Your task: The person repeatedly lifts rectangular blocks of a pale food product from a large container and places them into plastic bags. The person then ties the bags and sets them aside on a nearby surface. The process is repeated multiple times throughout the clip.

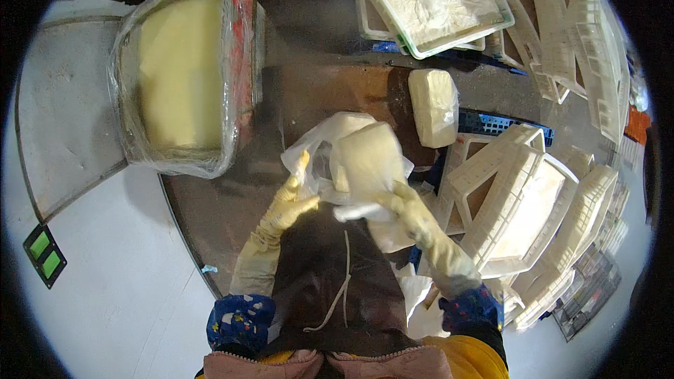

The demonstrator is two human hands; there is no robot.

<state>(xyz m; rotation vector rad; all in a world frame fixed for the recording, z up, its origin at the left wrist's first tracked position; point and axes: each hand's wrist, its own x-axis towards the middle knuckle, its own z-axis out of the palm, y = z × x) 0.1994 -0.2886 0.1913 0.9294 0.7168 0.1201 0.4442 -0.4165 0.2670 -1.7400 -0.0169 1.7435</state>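
Note:
A pale block in a clear plastic bag (368,155) lies before me, partly blurred. My left hand (287,202), in a yellowish rubber glove, holds the loose plastic at the bag's left side, thumb and fingers spread around it. My right hand (413,210), gloved alike, grips the plastic at the block's lower right corner. Just beyond, to the right, a second pale block wrapped in plastic (434,108) rests on a brown surface (337,84). Whether more blocks lie under the bag I cannot tell.
On the left stands a plastic-lined box (237,63) holding a yellowish mass. A white plastic tray (416,52) with powdery residue is at the top. Stacked white crates (484,221) stand on the right, close to my right arm. Blue perforated plastic (505,125) lies behind them.

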